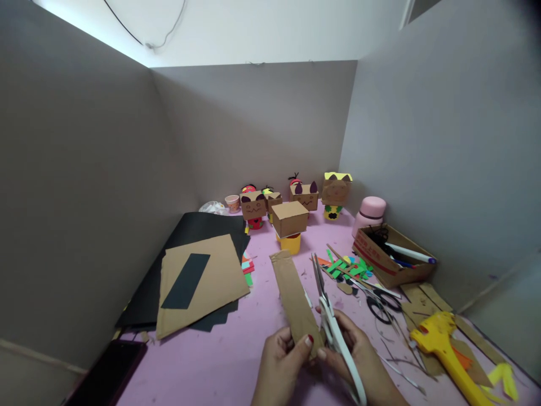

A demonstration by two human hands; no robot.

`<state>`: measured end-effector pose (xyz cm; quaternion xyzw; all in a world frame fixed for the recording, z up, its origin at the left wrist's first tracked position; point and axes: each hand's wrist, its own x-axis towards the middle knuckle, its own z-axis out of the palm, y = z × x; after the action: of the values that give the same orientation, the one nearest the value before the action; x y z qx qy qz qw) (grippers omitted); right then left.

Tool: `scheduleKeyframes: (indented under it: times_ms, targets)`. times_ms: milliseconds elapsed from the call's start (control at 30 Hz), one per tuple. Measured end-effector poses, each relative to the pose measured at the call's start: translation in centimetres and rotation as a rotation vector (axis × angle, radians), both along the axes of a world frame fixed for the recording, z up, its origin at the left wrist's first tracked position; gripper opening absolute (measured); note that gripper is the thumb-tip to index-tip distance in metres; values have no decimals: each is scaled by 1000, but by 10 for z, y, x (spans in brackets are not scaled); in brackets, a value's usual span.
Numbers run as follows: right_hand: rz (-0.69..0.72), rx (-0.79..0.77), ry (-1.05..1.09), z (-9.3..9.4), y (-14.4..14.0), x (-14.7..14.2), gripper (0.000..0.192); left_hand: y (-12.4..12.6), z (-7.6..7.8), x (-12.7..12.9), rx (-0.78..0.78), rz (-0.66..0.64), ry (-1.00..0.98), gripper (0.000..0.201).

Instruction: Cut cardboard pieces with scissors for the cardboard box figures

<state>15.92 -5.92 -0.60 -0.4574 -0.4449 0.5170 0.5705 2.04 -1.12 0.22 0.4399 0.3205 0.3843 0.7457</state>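
Observation:
My left hand (284, 361) grips the lower end of a long brown cardboard strip (295, 290), thumb on top. The strip points away from me and slightly left. White-handled scissors (333, 327) are in my right hand (359, 355), their blades slightly apart and pointing up beside the strip, not around it. My right thumb lies close to the strip's lower edge; whether it touches cannot be made out. Beyond the strip stands a plain cardboard box (290, 219) on top of a yellow cup (291, 243).
Several cardboard cat-faced figures (253, 207) stand at the back. To the left, a cardboard sheet (220, 270) lies on black paper (194, 225), near a phone (110, 369). On the right are paper scraps (350, 268), black-handled scissors (382, 304), a supply box (393, 270), a pink bottle (369, 213) and a yellow glue gun (442, 338).

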Motion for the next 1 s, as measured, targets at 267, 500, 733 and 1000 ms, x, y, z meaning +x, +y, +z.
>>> scheduleKeyframes:
  times_ms: [267, 500, 733, 1000]
  targets:
    - [-3, -60, 36, 12, 1, -2, 62, 4, -18, 1, -53, -81, 19, 41]
    - [48, -56, 25, 17, 3, 1, 64, 6, 0, -1, -67, -87, 40, 42]
    - [10, -76, -11, 16, 2, 0, 62, 2, -3, -2, -13, -80, -7, 34]
    - [25, -35, 51, 7, 0, 1, 60, 4, -15, 0, -136, -49, -67, 34]
